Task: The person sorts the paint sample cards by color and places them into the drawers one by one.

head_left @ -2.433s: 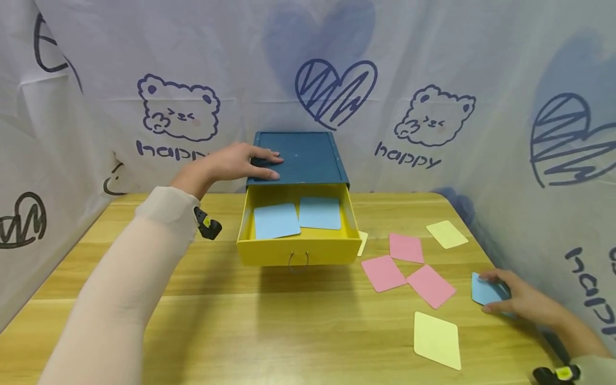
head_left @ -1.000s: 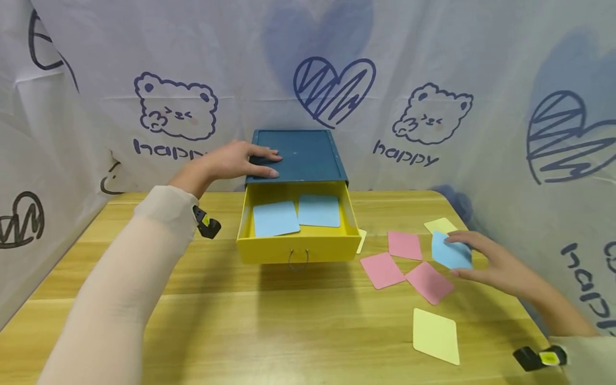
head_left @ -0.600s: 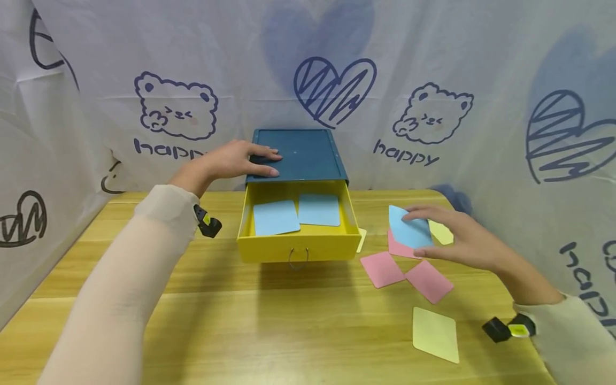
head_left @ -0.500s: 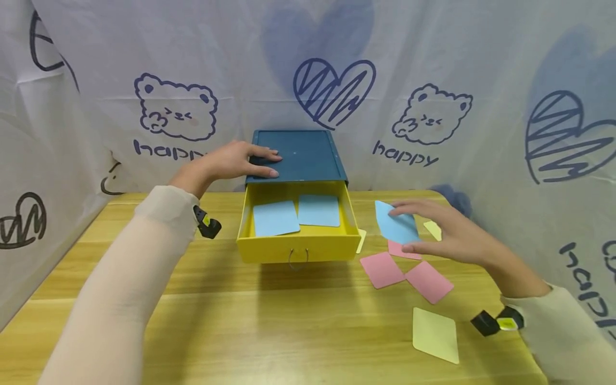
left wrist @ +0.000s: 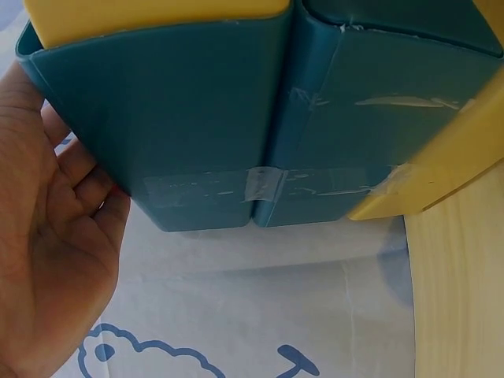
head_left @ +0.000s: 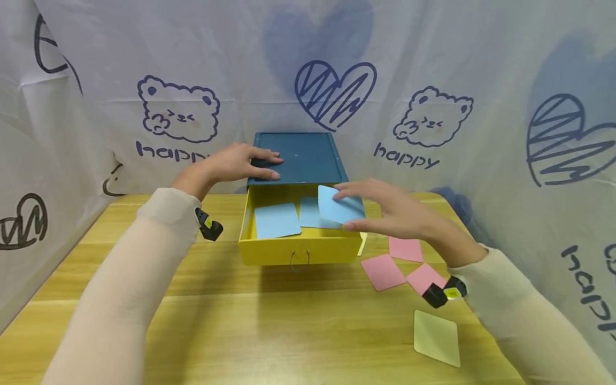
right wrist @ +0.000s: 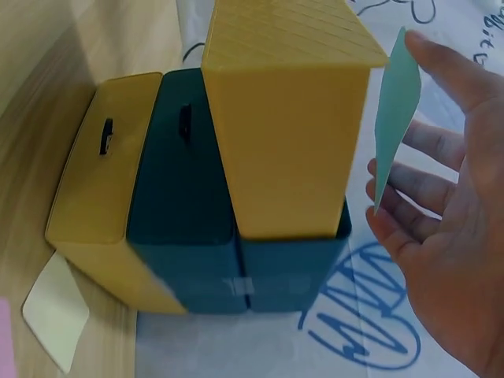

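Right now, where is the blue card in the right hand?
In the head view, the held card is at the right side of the open yellow drawer, pinched by the right hand and hiding part of a blue card lying inside.

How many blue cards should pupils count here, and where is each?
3. The left blue card and right blue card lie in the yellow drawer, the latter partly hidden; the third blue card is in the right hand. More could lie hidden.
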A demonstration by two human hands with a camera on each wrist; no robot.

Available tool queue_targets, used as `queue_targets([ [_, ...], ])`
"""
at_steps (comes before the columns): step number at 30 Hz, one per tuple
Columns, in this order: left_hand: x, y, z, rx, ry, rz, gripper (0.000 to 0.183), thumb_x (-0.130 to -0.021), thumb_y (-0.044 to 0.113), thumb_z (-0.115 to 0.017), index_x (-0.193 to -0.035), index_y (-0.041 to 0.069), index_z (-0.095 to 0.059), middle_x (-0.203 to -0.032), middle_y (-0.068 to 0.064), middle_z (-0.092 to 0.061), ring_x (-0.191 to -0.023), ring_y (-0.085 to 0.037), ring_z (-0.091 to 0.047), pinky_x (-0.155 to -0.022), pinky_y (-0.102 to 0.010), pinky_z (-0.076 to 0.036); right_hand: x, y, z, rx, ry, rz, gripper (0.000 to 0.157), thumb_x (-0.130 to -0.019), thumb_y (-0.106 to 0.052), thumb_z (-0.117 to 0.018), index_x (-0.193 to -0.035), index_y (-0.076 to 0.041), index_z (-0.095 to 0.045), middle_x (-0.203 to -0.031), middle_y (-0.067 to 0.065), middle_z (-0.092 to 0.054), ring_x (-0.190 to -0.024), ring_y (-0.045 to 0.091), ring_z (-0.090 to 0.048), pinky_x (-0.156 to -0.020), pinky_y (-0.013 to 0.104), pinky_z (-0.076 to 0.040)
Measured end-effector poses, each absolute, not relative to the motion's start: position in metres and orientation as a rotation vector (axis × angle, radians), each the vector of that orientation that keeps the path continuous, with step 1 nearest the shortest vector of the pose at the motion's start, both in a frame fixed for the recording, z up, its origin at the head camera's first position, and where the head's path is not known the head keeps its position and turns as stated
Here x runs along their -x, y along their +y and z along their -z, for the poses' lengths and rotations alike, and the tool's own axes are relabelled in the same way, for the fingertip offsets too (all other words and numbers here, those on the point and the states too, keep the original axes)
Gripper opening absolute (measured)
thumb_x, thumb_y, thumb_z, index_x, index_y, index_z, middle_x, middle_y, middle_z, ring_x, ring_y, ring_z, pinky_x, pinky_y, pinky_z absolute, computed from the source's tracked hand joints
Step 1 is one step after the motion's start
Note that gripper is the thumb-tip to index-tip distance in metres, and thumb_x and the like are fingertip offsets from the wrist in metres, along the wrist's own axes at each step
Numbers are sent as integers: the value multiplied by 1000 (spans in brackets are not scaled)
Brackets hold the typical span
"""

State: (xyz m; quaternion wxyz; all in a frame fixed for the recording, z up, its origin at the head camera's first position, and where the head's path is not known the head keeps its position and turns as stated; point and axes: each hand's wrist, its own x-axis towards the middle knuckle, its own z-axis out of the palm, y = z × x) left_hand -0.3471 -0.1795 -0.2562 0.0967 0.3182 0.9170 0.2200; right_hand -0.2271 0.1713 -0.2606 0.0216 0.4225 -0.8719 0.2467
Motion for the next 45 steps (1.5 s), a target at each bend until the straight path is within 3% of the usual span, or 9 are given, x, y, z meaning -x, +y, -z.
queue_targets([
  [11,347,-175,260,-936,2721,-644,67,-88,60,-63,-143,25,-53,-155,2,-35,-145,-28,-25,-113,-52,-26,230,142,266,-1159,-2809,-765,60,-89,-50,-68,-138,-18,-56,-152,-1,-41,-140,26,-34,-110,53,-31],
  [17,347,-175,259,-928,2712,-657,67,-87,63,-62,-143,27,-53,-154,6,-36,-145,-24,-25,-114,-50,-26,217,146,265,-1150,-2708,-888,47,-93,-41,-67,-133,-17,-60,-143,-1,-51,-135,21,-42,-109,49,-35],
  [22,347,-175,258,-936,2707,-669,68,-86,64,-62,-143,27,-53,-154,6,-36,-145,-24,-25,-114,-50,-26,198,148,262,-1167,-2591,-1033,33,-95,-30,-67,-126,-19,-64,-129,-7,-60,-119,13,-53,-102,41,-44],
  [27,346,-177,257,-933,2708,-668,67,-88,61,-62,-143,26,-53,-154,6,-36,-145,-24,-25,-114,-49,-26,178,149,263,-1136,-2510,-1357,24,-96,-11,-64,-120,-13,-67,-115,-5,-66,-101,15,-64,-86,33,-54],
  [30,347,-179,257,-935,2712,-663,67,-88,60,-62,-144,25,-52,-154,5,-36,-145,-25,-25,-114,-50,-26,168,149,265,-1125,-2490,-1570,24,-96,-7,-62,-120,-7,-66,-114,2,-67,-99,24,-66,-80,36,-57],
  [33,346,-179,257,-930,2715,-663,67,-88,60,-63,-144,24,-52,-155,4,-36,-145,-26,-26,-114,-51,-26,159,146,270,-1150,-2486,-1775,28,-98,-5,-60,-125,-1,-62,-115,14,-67,-102,32,-65,-83,42,-56],
  [39,348,-180,257,-933,2711,-659,69,-87,62,-62,-144,25,-52,-155,5,-36,-145,-25,-26,-114,-50,-27,145,136,289,-1084,-2526,-2169,35,-101,-13,-56,-128,9,-55,-111,21,-66,-97,32,-67,-86,46,-55],
  [45,350,-179,258,-933,2702,-667,70,-86,64,-62,-144,25,-52,-155,5,-35,-145,-24,-25,-114,-50,-26,141,124,316,-754,-2487,-2741,34,-101,-22,-57,-121,4,-61,-104,15,-68,-89,22,-67,-85,39,-56],
])
